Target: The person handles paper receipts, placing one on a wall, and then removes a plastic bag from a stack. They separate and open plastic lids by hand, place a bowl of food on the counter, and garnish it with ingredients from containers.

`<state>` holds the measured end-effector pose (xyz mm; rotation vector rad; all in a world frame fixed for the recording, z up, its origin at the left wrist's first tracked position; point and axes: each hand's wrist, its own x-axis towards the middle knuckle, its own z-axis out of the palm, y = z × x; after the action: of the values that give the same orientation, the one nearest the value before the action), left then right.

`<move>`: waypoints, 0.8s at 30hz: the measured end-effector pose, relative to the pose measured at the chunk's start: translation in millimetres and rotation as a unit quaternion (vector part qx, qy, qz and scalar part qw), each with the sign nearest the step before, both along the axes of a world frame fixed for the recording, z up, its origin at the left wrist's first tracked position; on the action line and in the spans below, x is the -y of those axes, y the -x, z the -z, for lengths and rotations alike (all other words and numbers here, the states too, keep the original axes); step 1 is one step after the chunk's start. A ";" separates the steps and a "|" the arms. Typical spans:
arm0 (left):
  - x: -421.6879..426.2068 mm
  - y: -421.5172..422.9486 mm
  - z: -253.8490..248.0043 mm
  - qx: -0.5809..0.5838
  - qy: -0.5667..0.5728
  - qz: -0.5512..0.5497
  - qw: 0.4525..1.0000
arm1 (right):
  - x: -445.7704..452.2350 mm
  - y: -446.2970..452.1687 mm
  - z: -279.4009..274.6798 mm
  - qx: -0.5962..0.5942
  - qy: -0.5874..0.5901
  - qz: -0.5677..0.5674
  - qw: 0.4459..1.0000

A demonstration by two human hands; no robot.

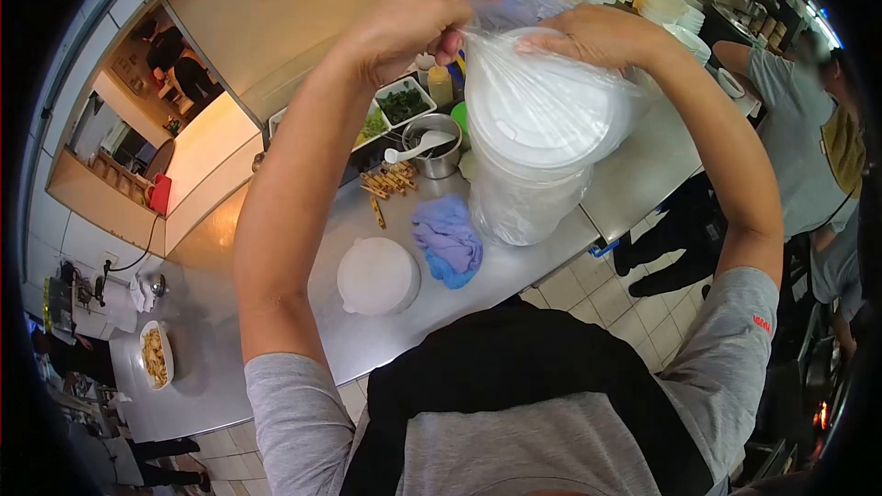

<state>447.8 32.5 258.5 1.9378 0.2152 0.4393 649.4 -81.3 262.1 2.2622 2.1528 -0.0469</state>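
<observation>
A clear plastic bag (501,64) is stretched round stacked white lidded containers (542,124) at the edge of the steel counter. My left hand (409,26) is closed on the gathered top of the bag, its index finger pointing out to the right. Across from it, my right hand (602,35) grips the bag's upper edge on the other side, its fingertips partly behind the plastic. Below the bag's left side lies a crumpled purple and blue cloth (448,239). A round white lidded tub (378,276) stands left of the cloth.
Behind the cloth are wooden clothespins (390,181) and a metal pot (432,149) with a white ladle (420,145). Trays of chopped greens (402,103) line the back. A dish of food (156,355) sits far left. A co-worker (799,119) stands at the right.
</observation>
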 end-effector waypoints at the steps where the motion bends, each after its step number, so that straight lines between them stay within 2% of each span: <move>1: -0.7 -0.6 2.6 0.013 0.012 -0.015 1.000 | 1.1 -6.2 3.5 0.022 -0.028 -0.017 0.999; 3: -2.2 -3.2 8.5 0.038 0.035 -0.046 0.998 | 2.9 -10.3 7.1 0.066 -0.084 -0.051 0.993; 6: -10.5 -4.2 12.2 0.067 0.049 -0.044 0.996 | 1.9 -1.7 11.8 0.194 0.032 0.044 0.979; 9: -2.6 -2.2 13.2 0.056 0.025 -0.052 0.997 | 9.0 -22.4 24.7 -0.078 -0.027 -0.087 0.993; 12: -11.3 2.9 12.6 0.043 0.052 -0.068 0.995 | 25.5 -33.8 17.3 -0.163 -0.192 -0.083 0.964; 15: -14.4 6.4 15.2 0.074 0.063 -0.080 0.992 | 49.4 -48.5 0.0 -0.269 -0.035 -0.133 0.953; 16: -16.5 6.5 16.2 0.080 0.061 -0.083 0.991 | 55.0 -45.8 1.3 -0.120 -0.069 -0.209 0.968; 19: -24.4 5.1 15.1 0.096 0.065 -0.091 0.989 | 66.0 -49.0 -26.9 -0.058 -0.130 -0.111 0.984; 21: -30.0 6.5 13.0 0.114 0.085 -0.091 0.986 | 75.1 -33.8 -33.4 -0.175 -0.223 -0.038 0.958; 23: -32.0 0.4 18.7 0.134 0.092 -0.119 0.980 | 75.6 -13.1 -31.9 -0.260 -0.268 -0.022 0.928; 24: -32.0 -1.8 20.9 0.144 0.094 -0.133 0.976 | 67.3 -30.3 -31.0 -0.055 -0.189 -0.108 0.975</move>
<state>449.6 64.5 237.6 1.6422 0.3171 0.8388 679.7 -148.6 293.1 2.2263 2.6498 0.2700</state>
